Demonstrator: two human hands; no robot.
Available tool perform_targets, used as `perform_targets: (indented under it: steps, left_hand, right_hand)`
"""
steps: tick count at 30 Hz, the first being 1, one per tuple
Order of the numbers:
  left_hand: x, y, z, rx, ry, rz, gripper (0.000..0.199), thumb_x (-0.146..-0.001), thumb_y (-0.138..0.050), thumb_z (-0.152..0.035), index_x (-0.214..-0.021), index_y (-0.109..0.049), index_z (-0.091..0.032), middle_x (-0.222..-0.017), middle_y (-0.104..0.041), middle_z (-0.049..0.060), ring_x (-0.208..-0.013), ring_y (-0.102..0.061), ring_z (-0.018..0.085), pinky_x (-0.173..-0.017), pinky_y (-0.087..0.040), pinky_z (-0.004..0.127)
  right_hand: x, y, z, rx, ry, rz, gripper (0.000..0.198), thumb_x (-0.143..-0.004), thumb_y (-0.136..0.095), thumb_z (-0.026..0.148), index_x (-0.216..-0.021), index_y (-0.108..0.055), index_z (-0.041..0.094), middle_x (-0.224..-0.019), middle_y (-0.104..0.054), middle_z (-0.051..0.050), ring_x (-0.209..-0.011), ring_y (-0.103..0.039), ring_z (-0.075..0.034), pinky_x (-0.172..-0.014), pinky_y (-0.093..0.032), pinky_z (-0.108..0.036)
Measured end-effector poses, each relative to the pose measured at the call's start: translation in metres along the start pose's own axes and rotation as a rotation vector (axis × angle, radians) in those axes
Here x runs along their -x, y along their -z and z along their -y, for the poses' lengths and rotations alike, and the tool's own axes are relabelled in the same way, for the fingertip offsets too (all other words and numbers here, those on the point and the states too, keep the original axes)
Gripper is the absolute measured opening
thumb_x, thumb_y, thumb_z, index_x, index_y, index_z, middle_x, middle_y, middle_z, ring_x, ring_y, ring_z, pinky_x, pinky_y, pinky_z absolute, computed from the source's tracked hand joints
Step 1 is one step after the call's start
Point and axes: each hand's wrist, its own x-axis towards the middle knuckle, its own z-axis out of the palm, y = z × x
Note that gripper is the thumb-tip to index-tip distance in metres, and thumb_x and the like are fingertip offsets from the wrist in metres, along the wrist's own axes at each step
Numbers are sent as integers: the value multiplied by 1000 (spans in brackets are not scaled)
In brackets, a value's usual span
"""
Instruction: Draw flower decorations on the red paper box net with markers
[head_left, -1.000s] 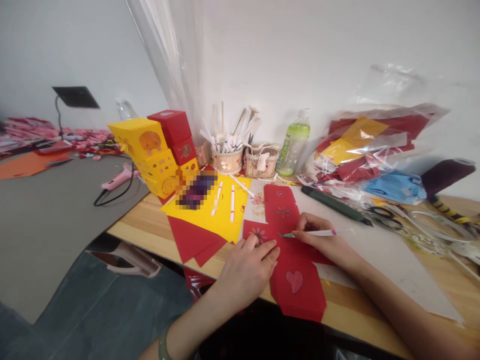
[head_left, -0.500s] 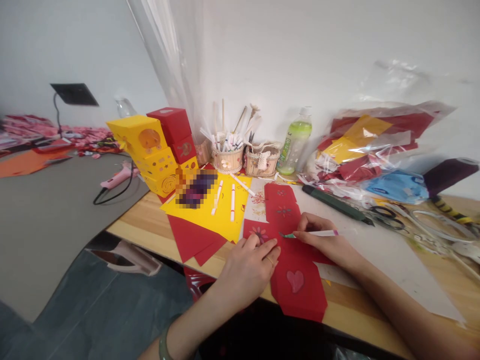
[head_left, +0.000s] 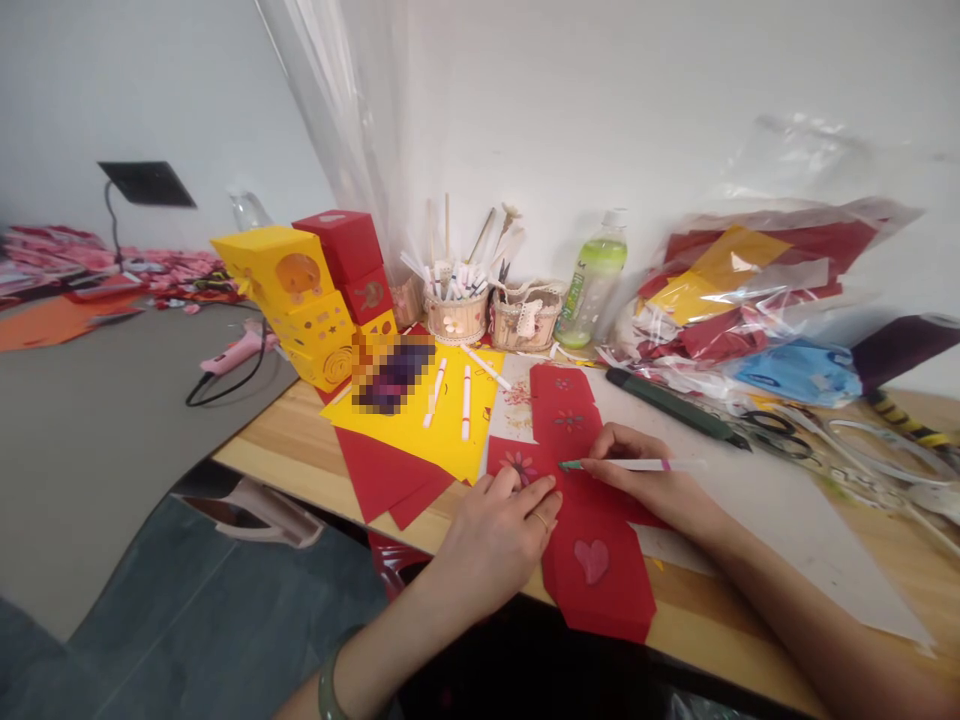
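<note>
A red cut-out card (head_left: 600, 508) lies flat at the table's front edge, with drawn flowers and a pink heart (head_left: 591, 562) on its panels. My right hand (head_left: 637, 465) pinches a white marker (head_left: 634, 464) with a green tip, which points left and meets the card near its middle panel. Pressed flat on the card's left side, my left hand (head_left: 510, 525) has its fingers stretched out beside a drawn flower (head_left: 518, 465). Under the red card lies a pale sheet (head_left: 780, 510).
White markers (head_left: 466, 402) lie on yellow card (head_left: 457, 455). Behind stand yellow boxes (head_left: 304, 310), red boxes (head_left: 349, 250), a marker basket (head_left: 456, 318) and a green-labelled bottle (head_left: 592, 280). To the right are a dark green cutter (head_left: 667, 405), scissors (head_left: 776, 432) and plastic-wrapped card (head_left: 735, 270).
The marker in my right hand has shifted slightly, its green tip a little to the left and up. My left hand has stayed in place on the card.
</note>
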Motion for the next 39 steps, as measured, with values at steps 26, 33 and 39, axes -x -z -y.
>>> perform_targets:
  steps: [26, 33, 39]
  left_hand:
    - [0, 1, 1, 6, -9, -11, 24, -89, -47, -20, -107, -62, -15, -110, -64, 5, -77, -52, 18, -67, -49, 34]
    - [0, 0, 0, 12, 0, 0, 24, -90, -46, -21, -108, -61, -16, -112, -64, 5, -78, -52, 18, -67, -48, 34]
    - [0, 1, 0, 17, 3, -7, 24, -89, -46, -21, -108, -62, -17, -112, -64, 2, -77, -50, 19, -67, -48, 34]
  right_hand:
    - [-1, 0, -6, 4, 1, -3, 26, -76, -63, 38, -64, -49, 19, -61, -49, 3, -53, -40, -10, -47, -30, -24]
    - [-1, 1, -9, 0, 10, -18, 26, -76, -63, 38, -64, -49, 19, -60, -49, 3, -53, -40, -10, -47, -30, -24]
    - [-1, 1, -8, -8, 16, -8, 27, -77, -62, 36, -63, -48, 19, -60, -48, 3, -53, -39, -10, -47, -30, -24]
